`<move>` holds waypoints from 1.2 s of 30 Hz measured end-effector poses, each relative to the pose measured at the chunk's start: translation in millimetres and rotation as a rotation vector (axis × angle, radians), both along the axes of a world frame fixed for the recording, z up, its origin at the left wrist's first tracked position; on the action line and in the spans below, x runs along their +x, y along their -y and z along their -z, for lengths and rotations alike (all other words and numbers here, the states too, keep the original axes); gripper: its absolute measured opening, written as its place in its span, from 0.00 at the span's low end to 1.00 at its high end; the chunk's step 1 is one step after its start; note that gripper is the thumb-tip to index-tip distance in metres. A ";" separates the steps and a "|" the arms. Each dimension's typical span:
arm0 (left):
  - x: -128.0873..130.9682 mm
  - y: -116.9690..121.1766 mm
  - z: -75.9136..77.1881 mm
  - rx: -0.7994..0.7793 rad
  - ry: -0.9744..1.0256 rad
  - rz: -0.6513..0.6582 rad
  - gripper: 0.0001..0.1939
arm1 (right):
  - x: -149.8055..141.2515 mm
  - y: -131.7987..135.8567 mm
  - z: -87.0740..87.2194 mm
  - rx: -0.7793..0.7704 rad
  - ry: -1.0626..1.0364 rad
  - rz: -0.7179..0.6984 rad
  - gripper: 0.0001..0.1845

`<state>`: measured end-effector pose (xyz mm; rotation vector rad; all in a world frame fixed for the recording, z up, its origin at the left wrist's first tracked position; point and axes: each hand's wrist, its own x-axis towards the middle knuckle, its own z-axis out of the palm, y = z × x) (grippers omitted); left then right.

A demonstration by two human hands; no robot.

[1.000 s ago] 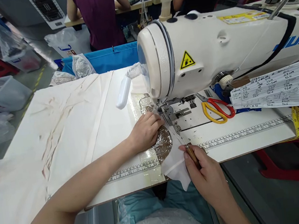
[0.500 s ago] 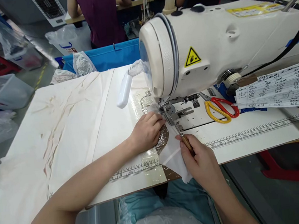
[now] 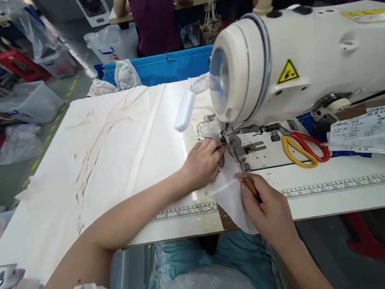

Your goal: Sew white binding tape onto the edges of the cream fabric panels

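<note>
My left hand (image 3: 204, 162) is closed at the sewing machine's needle area, fingertips pinching the thin white fabric (image 3: 232, 200) beside the presser foot (image 3: 226, 139). In my right hand (image 3: 267, 203) is a wooden-handled awl (image 3: 250, 185). Its metal shaft points up and left toward the needle, and its tip is hard to make out there. The fabric runs from under the sewing machine (image 3: 307, 57) down between my hands and hangs over the table's front edge. My left fingers hide the part of the fabric close to the needle.
Red-and-yellow scissors (image 3: 304, 149) lie right of the needle plate, near handwritten paper sheets (image 3: 371, 131). A white plastic piece (image 3: 185, 111) sits left of the machine head. Pale fabric (image 3: 108, 140) covers the table's left part. A person in purple (image 3: 153, 16) sits beyond the blue cloth bin (image 3: 177, 67).
The camera view has turned left, so the machine and both hands appear farther right. The hands keep nearly the same grip. Less of the brown patch beside the left hand shows.
</note>
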<state>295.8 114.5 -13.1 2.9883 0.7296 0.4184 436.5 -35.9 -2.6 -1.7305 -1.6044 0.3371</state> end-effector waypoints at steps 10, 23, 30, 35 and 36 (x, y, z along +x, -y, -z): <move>23.8 -5.3 -13.8 0.039 -0.124 -0.028 0.08 | -35.7 -3.2 -22.9 0.325 0.043 -0.210 0.14; 10.9 -34.9 13.1 -0.379 0.462 -0.092 0.08 | 4.0 0.6 11.2 0.046 0.277 0.175 0.19; 10.8 -35.5 13.0 -0.416 0.517 -0.075 0.08 | 0.8 -18.6 17.2 0.080 0.382 0.199 0.18; 10.4 -35.8 12.0 -0.406 0.490 -0.086 0.08 | 0.1 -20.1 19.8 0.074 0.361 0.198 0.18; 10.4 -35.9 11.8 -0.406 0.487 -0.091 0.08 | 0.2 -20.3 20.1 0.073 0.360 0.197 0.19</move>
